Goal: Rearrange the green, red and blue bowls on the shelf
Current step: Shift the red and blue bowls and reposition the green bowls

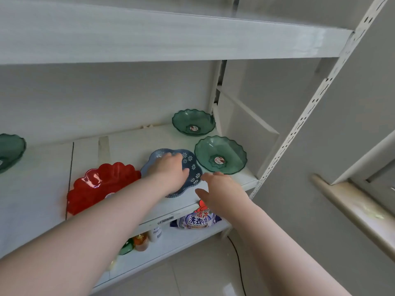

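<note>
On the white shelf (pixel 128 144) lie a red scalloped bowl (pixel 100 184) at the front left and a blue bowl with white flowers (pixel 190 165) in the middle. My left hand (pixel 171 171) rests over the blue bowl, fingers curled on its far rim. Two green bowls stand to the right: one near the front (pixel 220 154), one at the back corner (pixel 193 122). A third green bowl (pixel 9 151) sits at the far left edge. My right hand (pixel 220 191) hovers at the shelf's front edge, fingers apart, just below the near green bowl, holding nothing.
Another white shelf board (pixel 171 33) runs overhead. The perforated upright post (pixel 299 122) bounds the shelf at the right. On the lower shelf lie a detergent bag (pixel 196 218), small bottles (pixel 147 238) and a green item. A window ledge (pixel 352 212) is at the right.
</note>
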